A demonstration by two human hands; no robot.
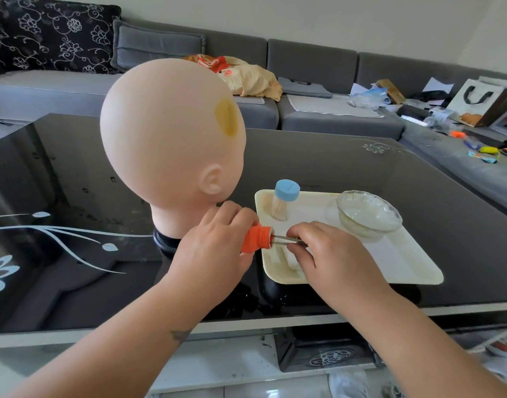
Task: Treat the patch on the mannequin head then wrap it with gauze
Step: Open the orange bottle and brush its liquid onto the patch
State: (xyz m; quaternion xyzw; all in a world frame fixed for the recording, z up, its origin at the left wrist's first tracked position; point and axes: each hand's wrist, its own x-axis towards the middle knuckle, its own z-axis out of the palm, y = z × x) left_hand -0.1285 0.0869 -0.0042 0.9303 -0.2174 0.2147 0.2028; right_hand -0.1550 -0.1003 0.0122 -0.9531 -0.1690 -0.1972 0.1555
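Note:
A bald mannequin head (166, 139) stands on a dark base on the black glass table, with a yellow-brown patch (226, 116) high on its right side. My left hand (214, 242) is shut on an orange bottle (256, 238), tipped sideways with its open mouth to the right. My right hand (324, 254) grips metal tweezers (286, 239) whose tips are inside the bottle's mouth. Both hands hover over the left end of a cream tray (404, 262). No gauze is visible; part of the tray is hidden under my right hand.
On the tray stand a blue-capped jar of cotton swabs (283, 201) and a clear glass bowl (368, 215). A grey sofa (312, 64) with cushions, bags and clutter runs behind the table. The table's white front edge (246, 326) lies below my forearms.

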